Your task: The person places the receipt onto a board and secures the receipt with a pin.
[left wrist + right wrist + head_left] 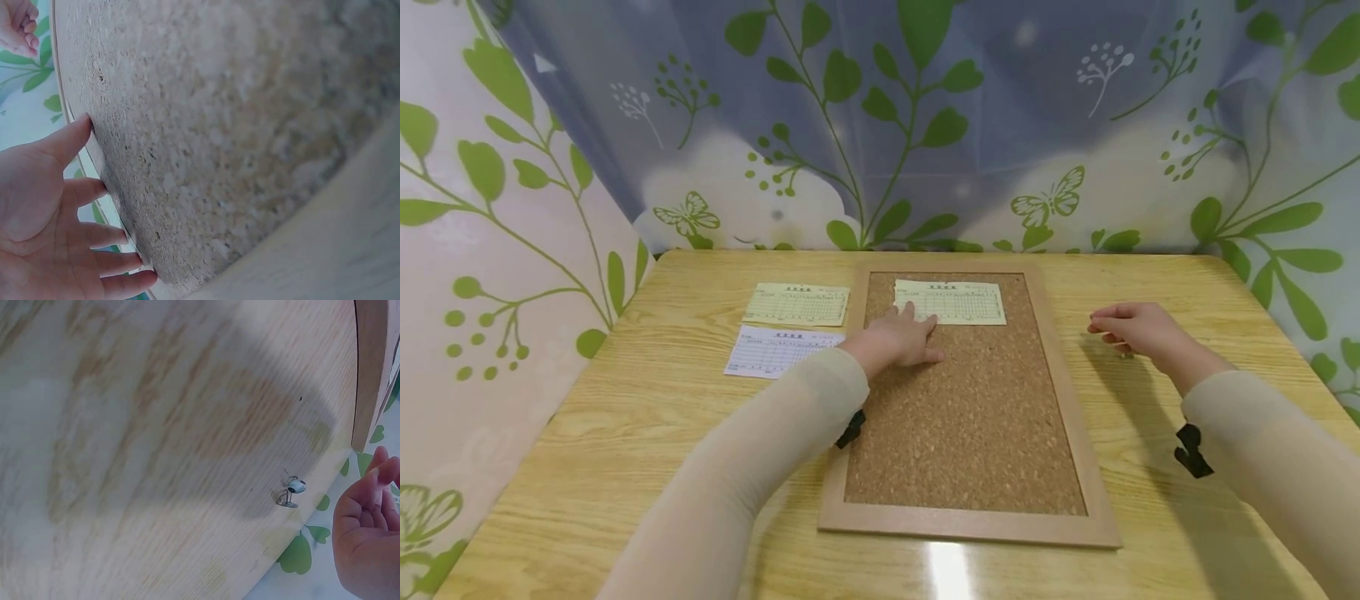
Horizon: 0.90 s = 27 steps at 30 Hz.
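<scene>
A cork board (966, 417) with a light wooden frame lies on the table. Near its top is a pale yellow printed form slip (958, 302). My left hand (904, 337) reaches over the board with fingers spread, fingertips resting at the slip's lower left; its straight fingers (103, 235) show in the left wrist view. To the board's right, my right hand (1138, 329) is held above the table, thumb and index fingertips together; I cannot tell whether something small is between them. Small silver thumbtacks (292, 492) lie on the wood near that hand.
Left of the board lie another yellow form slip (797, 304) and a white form slip (775, 350), the latter partly behind my left arm. The wooden table (647, 417) meets a leaf-patterned curtain (925, 192) at the back and sides.
</scene>
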Each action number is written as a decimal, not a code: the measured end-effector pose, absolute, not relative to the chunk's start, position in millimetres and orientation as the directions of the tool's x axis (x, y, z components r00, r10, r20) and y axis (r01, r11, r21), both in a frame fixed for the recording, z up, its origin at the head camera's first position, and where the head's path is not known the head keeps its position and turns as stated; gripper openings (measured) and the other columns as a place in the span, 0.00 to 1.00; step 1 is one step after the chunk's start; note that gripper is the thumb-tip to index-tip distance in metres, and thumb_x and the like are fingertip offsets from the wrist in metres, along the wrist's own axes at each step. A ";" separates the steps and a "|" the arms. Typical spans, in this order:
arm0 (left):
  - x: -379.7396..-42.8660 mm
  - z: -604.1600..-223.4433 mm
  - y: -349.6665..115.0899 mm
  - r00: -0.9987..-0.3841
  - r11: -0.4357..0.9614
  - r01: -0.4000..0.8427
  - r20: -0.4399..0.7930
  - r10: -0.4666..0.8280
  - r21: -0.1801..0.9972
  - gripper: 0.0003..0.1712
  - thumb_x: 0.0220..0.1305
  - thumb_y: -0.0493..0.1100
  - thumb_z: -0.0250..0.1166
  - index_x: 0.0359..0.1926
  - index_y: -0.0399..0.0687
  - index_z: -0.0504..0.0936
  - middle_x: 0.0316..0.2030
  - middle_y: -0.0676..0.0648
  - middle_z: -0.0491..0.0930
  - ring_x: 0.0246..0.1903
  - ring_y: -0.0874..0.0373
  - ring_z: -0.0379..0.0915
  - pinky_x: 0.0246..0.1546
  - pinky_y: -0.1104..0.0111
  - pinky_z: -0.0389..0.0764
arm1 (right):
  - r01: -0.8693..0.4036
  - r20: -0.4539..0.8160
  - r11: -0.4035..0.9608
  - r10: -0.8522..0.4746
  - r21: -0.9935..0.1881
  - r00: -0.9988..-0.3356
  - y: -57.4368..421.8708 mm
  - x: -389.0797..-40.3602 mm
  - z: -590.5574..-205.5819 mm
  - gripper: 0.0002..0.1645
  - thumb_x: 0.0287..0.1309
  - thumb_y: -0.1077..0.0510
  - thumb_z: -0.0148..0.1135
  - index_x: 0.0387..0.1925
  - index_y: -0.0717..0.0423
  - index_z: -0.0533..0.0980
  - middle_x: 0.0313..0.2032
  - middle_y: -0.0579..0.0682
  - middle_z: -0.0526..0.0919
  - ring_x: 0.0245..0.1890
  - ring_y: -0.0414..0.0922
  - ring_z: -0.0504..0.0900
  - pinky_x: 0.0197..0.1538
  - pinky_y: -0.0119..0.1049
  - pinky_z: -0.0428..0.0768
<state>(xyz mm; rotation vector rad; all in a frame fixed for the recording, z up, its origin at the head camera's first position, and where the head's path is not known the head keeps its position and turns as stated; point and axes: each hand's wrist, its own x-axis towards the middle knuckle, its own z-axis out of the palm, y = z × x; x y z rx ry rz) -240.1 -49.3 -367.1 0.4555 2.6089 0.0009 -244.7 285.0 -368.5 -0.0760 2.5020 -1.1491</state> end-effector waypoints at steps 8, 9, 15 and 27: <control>-241.1 -367.8 -49.3 -0.822 0.945 0.314 -0.471 0.319 0.092 0.41 0.66 0.67 0.45 0.74 0.60 0.44 0.72 0.40 0.37 0.69 0.41 0.35 0.64 0.49 0.51 | 0.112 -0.325 0.670 -0.202 -0.734 -0.924 292.7 -242.1 -369.5 0.34 0.71 0.49 0.43 0.63 0.74 0.59 0.53 0.59 0.76 0.50 0.52 0.73 0.47 0.40 0.76; -241.4 -367.9 -49.3 -0.822 0.945 0.312 -0.472 0.318 0.094 0.41 0.66 0.67 0.46 0.74 0.60 0.44 0.72 0.40 0.37 0.70 0.41 0.35 0.64 0.49 0.51 | 0.112 -0.327 0.674 -0.200 -0.730 -0.924 293.7 -241.7 -369.5 0.34 0.71 0.48 0.43 0.63 0.74 0.59 0.53 0.60 0.76 0.50 0.52 0.73 0.48 0.41 0.76; -243.8 -366.8 -49.2 -0.820 0.935 0.348 -0.460 0.340 0.070 0.42 0.65 0.66 0.48 0.73 0.57 0.48 0.72 0.39 0.42 0.69 0.42 0.40 0.64 0.52 0.53 | 0.103 -0.319 0.683 -0.198 -0.723 -0.927 300.9 -240.9 -369.5 0.34 0.71 0.48 0.42 0.62 0.75 0.59 0.51 0.57 0.78 0.41 0.38 0.76 0.46 0.39 0.76; -242.8 -361.9 -50.6 -0.814 0.940 0.316 -0.472 0.339 0.130 0.48 0.59 0.71 0.53 0.73 0.59 0.48 0.72 0.39 0.40 0.69 0.43 0.41 0.64 0.52 0.55 | 0.088 -0.329 0.694 -0.223 -0.715 -0.918 314.9 -237.1 -369.5 0.33 0.71 0.50 0.42 0.62 0.77 0.59 0.48 0.56 0.80 0.37 0.33 0.75 0.41 0.34 0.77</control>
